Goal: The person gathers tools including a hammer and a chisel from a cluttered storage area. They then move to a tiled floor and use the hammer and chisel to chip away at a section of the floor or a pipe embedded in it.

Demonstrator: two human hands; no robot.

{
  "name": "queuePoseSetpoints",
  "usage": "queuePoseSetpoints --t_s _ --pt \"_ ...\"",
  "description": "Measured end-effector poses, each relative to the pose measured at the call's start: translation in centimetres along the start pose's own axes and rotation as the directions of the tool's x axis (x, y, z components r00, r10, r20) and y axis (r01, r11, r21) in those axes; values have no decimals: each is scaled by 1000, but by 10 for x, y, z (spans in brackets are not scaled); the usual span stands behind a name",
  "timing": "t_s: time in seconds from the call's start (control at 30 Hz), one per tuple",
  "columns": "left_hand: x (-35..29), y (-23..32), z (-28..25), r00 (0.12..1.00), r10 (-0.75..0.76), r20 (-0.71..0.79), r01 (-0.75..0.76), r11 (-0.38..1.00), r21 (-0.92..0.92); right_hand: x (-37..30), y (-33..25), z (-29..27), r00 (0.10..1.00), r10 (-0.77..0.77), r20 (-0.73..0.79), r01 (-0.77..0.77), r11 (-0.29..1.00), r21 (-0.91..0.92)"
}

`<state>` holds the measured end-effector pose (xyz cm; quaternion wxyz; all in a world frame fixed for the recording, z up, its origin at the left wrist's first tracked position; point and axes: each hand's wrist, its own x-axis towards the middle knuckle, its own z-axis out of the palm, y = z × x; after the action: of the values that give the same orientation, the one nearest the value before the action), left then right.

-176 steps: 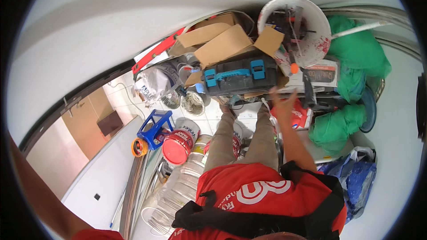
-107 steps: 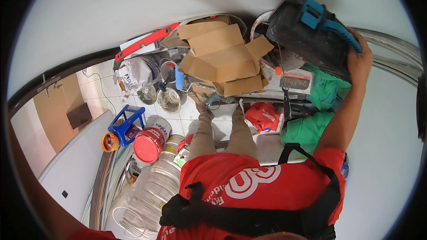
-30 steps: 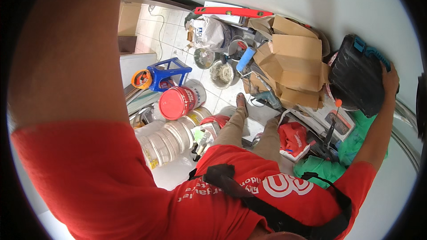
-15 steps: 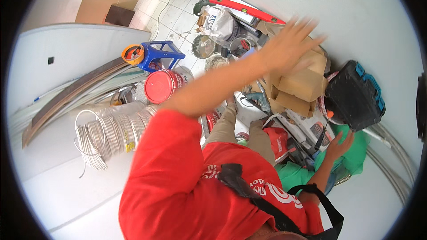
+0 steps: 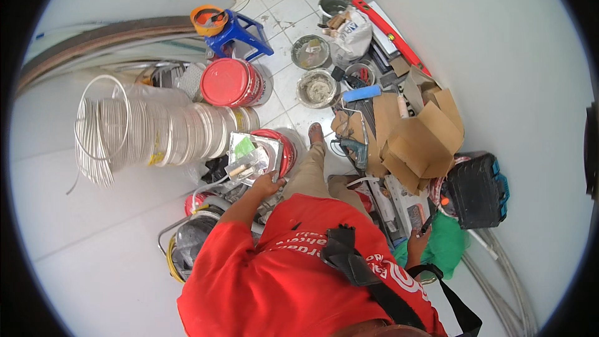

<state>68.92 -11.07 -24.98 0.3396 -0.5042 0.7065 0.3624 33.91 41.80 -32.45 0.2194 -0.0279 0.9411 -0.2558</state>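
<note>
My left hand [image 5: 267, 185] is closed on the near edge of a pale, shallow tray [image 5: 274, 147]. In the tray are a green piece [image 5: 244, 146] and a wooden-handled tool [image 5: 238, 170] partly under clear plastic. The tray rests against a red-rimmed bucket [image 5: 287, 151]. Low on the right, my right hand [image 5: 419, 241] is beside a green cloth [image 5: 450, 247] and against a slim black object [image 5: 427, 223]. Its fingers are partly hidden, so whether it grips that object is unclear.
Coiled white tubing [image 5: 150, 130] and a red-lidded bucket [image 5: 226, 82] stand left. A blue stool [image 5: 240, 34] bears an orange bowl [image 5: 208, 20]. On the right are a cardboard box [image 5: 421, 140], a drill [image 5: 355, 150], a blue paint roller [image 5: 361, 93] and a black case [image 5: 475, 190].
My left arm, earlier stretched across to the right with spread fingers over the cardboard box, has swung back left to the tray. My right hand has drawn down and closer to my body.
</note>
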Motion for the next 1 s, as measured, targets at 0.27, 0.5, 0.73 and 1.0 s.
queuePoseSetpoints --t_s 0.27,0.5,0.73,1.0 --pt "58 17 25 985 167 -36 -167 898 -406 31 -14 -34 969 245 -25 -238 909 -341" --pt "76 -24 -17 982 161 -95 -186 870 -456 13 -106 -35 998 19 67 11 906 -423" --pt "95 -129 4 997 -3 -80 -25 939 -342 29 -193 5 920 -282 272 370 853 -367" --pt "83 -131 4 992 -22 -121 -40 875 -482 57 -215 36 822 -360 441 499 829 -253"
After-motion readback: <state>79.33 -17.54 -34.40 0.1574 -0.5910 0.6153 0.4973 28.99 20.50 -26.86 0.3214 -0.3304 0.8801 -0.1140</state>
